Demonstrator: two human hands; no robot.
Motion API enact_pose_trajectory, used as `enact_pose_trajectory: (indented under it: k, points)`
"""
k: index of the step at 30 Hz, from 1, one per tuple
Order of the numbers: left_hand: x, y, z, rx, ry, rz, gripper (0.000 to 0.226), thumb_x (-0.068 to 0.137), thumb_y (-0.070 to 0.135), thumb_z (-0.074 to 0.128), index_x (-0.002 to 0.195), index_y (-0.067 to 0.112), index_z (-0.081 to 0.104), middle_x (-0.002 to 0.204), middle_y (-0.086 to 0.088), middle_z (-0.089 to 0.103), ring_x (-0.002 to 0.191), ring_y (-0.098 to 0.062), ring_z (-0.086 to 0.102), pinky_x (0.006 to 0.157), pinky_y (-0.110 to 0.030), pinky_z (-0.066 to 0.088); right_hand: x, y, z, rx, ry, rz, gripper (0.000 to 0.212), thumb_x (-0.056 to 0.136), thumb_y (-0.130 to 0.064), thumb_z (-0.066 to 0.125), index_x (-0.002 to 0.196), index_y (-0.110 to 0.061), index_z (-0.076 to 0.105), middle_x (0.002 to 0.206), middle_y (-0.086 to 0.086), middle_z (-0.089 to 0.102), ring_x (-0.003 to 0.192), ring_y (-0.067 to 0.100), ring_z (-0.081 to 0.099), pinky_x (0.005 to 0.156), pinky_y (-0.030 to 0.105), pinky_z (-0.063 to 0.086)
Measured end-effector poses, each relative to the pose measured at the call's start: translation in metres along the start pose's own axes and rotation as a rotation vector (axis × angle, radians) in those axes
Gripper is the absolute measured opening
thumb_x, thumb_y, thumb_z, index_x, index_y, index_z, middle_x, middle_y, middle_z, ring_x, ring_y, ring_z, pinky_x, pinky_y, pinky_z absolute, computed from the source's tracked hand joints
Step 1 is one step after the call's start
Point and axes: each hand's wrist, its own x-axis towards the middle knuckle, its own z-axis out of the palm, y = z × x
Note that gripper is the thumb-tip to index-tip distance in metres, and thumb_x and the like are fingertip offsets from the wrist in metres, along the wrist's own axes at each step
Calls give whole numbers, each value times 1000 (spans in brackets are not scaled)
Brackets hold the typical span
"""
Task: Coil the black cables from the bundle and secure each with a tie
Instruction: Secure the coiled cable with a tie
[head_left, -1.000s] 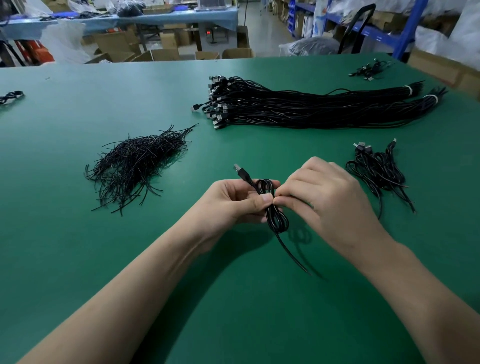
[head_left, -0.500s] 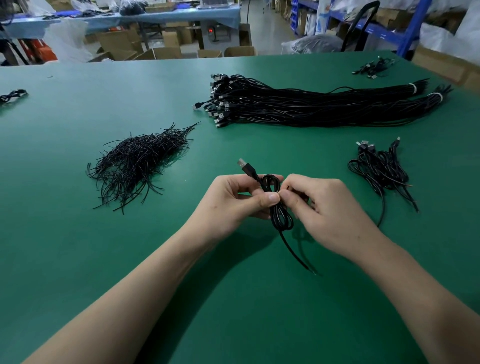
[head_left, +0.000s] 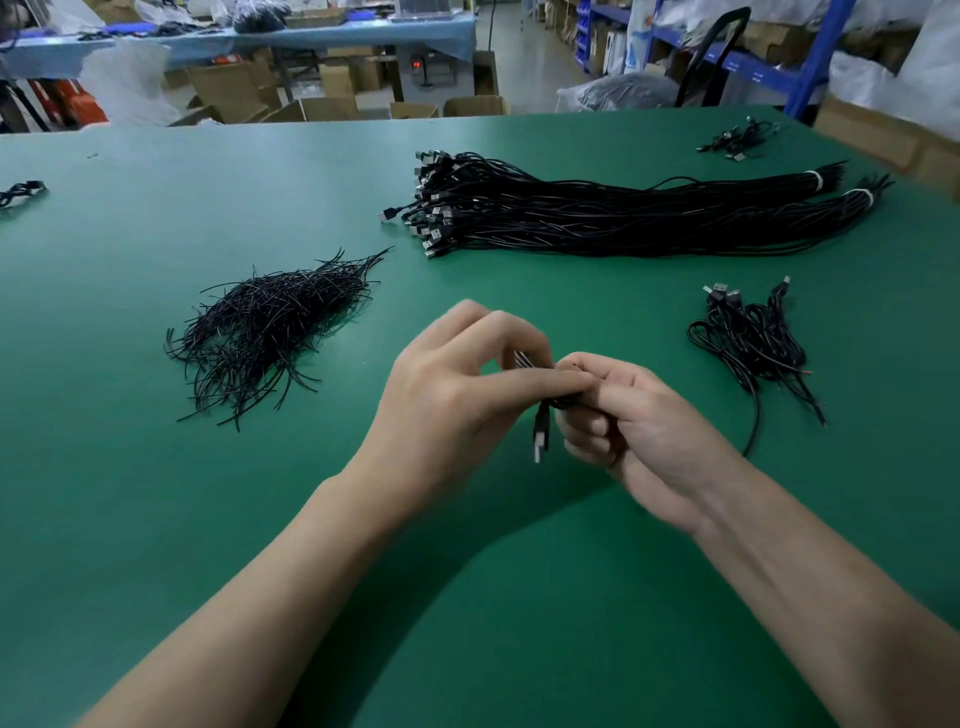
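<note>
Above the near middle of the green table (head_left: 156, 519), we see two bare forearms reach in and meet over one coiled black cable (head_left: 551, 403). The left hand (head_left: 457, 395) pinches the coil between thumb and fingertips, the other fingers arched above it. The right hand (head_left: 639, 431) grips the same coil from the other side, fingers curled round it. The cable's USB plug (head_left: 540, 447) hangs down between the two hands, clear of the surface. How many turns the coil has, we cannot tell; the fingers hide most of it.

Farther out, toward the left edge, we find a loose heap of short black ties (head_left: 265, 332). Toward the right edge lies a small pile of coiled cables (head_left: 748, 343), a few tails trailing toward the near side. Beyond both, across the far middle of the table, stretches the long bundle of black cables (head_left: 623, 213), plugs fanned at its left end, two white bands round its right end. A small tangle of cables (head_left: 737, 137) sits at the far right corner, another (head_left: 21, 191) at the left edge. Past the table we make out cardboard boxes (head_left: 332, 106) and blue shelving (head_left: 810, 67).
</note>
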Motion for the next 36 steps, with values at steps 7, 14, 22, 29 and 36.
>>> enact_pose_trajectory:
  k: [7,14,22,29,36]
  points:
    - [0,7,5,-786,81,-750,21,97,17,57,103,14,77,100,2,70,84,-16,72,75,-25,54,0,-5,-6,-464,267,-348,27,104,-18,54,78,-14,59,58,-5,42,55,10,35,52,24,30]
    - [-3,3,7,-891,-151,-969,23,83,41,74,89,20,79,81,3,75,76,-11,70,63,-20,52,-4,-2,1,-985,282,-605,22,100,-19,59,79,-15,61,56,-6,44,51,8,38,50,17,26]
    - [-2,4,6,-323,46,-428,25,85,15,79,108,25,78,89,5,64,83,-15,60,73,-20,41,0,0,2,-26,116,-152,26,97,-14,56,74,-21,67,59,-4,34,52,9,25,51,25,17]
    - [-7,1,9,-355,-14,-386,23,93,6,70,109,20,79,85,-1,63,77,-13,60,67,-25,44,3,6,-4,-29,105,-114,23,96,-14,52,76,-20,60,56,-6,34,50,9,26,47,22,19]
    - [-5,-1,8,-761,-193,-1055,57,82,66,63,79,10,74,73,-10,72,67,-19,72,58,-32,44,-2,6,-2,-1003,353,-595,22,99,-27,56,79,-19,59,58,-4,48,54,13,41,52,27,32]
